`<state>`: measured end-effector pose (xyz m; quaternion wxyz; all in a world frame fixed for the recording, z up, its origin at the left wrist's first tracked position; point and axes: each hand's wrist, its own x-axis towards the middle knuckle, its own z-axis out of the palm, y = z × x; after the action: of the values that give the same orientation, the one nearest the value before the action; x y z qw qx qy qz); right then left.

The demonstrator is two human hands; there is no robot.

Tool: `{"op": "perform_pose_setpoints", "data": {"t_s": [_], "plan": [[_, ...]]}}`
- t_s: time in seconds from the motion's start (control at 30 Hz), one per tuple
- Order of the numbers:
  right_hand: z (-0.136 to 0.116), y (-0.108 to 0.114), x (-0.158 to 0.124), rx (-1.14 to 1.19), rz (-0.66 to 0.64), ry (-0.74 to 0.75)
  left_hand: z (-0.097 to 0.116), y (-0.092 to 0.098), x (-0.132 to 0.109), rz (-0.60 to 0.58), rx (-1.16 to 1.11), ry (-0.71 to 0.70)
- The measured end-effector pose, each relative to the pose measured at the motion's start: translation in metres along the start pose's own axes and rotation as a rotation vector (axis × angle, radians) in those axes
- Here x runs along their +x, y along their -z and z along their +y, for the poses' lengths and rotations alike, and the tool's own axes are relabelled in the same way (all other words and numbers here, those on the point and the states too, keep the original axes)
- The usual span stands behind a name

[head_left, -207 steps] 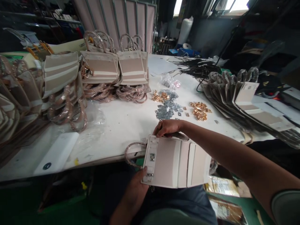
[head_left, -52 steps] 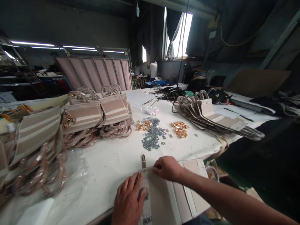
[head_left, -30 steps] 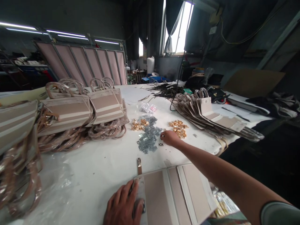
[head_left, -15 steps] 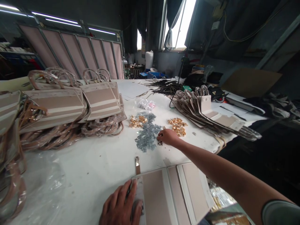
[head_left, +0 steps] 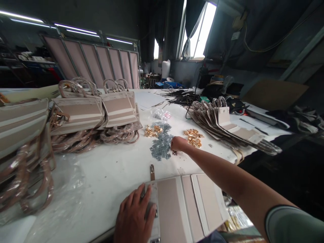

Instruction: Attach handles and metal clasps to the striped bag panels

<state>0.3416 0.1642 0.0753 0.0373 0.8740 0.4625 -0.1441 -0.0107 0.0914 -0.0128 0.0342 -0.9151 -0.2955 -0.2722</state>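
My left hand (head_left: 135, 216) lies on the left edge of a flat beige bag panel (head_left: 170, 206), fingers stretched out and thumb apart. A brown strap with a shiny metal fitting (head_left: 152, 169) sticks out beyond the panel's far edge. Farther up the table, my right hand (head_left: 179, 144) is closed at the right side of a pile of grey metal plates (head_left: 161, 146). Whatever its fingers hold is hidden. Just below that hand lies a small dark perforated piece (head_left: 174, 153). Gold fittings (head_left: 193, 137) are heaped to its right, with another gold heap (head_left: 153, 130) left of the plates.
Unfinished bags with wrapped handles (head_left: 78, 113) are stacked along the left. More bag panels (head_left: 210, 118) fan out at the right edge. Clear plastic (head_left: 58, 192) spreads at the near left. Black strips (head_left: 181, 96) and a small plastic bag (head_left: 160, 114) lie farther back.
The view has shifted, so most things appear farther right. My right hand stays beside the plate pile, its fingers more curled and turned down. My left hand remains on the panel's edge.
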Motion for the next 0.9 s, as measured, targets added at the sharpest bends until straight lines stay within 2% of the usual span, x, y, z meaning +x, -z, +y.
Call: {"op": "perform_pose_setpoints", "data": {"t_s": [0.23,0.6,0.9], "plan": [[-0.001,-0.001,0.002,-0.054,-0.057,-0.014,0.004,0.006,-0.001,-0.03,-0.029,0.03],[-0.004,-0.004,0.005,-0.082,-0.045,0.002,0.01,0.014,-0.002,-0.08,-0.048,0.059],[0.0,0.001,0.0,0.083,-0.013,0.061,0.009,0.013,-0.001,-0.091,-0.055,0.068]]}}
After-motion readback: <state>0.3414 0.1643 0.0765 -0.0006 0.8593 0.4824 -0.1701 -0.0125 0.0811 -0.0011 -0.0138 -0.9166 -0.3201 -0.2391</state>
